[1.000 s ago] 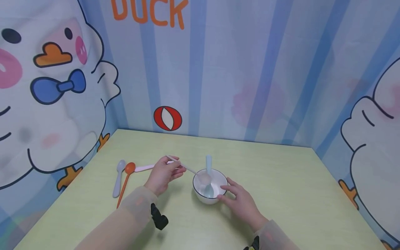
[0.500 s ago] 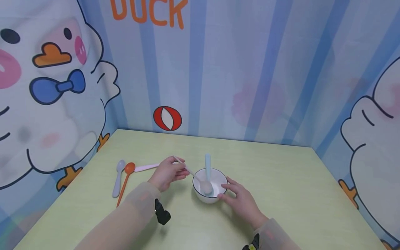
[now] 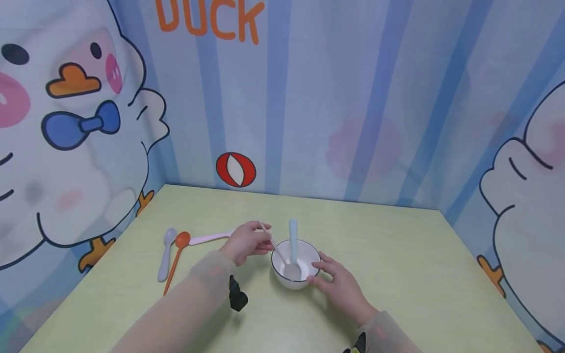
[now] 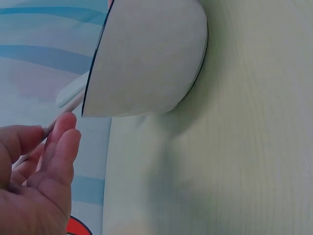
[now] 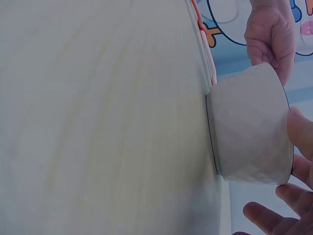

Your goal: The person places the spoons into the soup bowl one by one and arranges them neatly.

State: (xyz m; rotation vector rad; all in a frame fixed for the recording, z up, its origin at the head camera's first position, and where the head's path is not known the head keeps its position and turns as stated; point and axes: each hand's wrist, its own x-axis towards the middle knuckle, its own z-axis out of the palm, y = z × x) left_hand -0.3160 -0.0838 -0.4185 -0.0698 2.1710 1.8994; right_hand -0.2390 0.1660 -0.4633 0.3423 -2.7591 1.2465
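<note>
A white bowl with a dark rim stands on the table in the head view. My left hand pinches the thin handle of a pale spoon, whose head is down inside the bowl. A light blue spoon leans in the same bowl, its handle rising past the far rim; its head is partly hidden by the pale one. On the bowl's right side my right hand holds the rim between thumb and fingers. The right wrist view shows that thumb against the bowl's outer wall.
Left of my left hand lie a lavender spoon, an orange spoon and a pink spoon, the pink one partly behind the hand. A duck-printed striped cloth closes off the back and sides of the table.
My left hand has moved rightward toward the bowl, and the pale spoon's head has gone lower into it, with the handle now steeper. The right hand stays at the rim.
</note>
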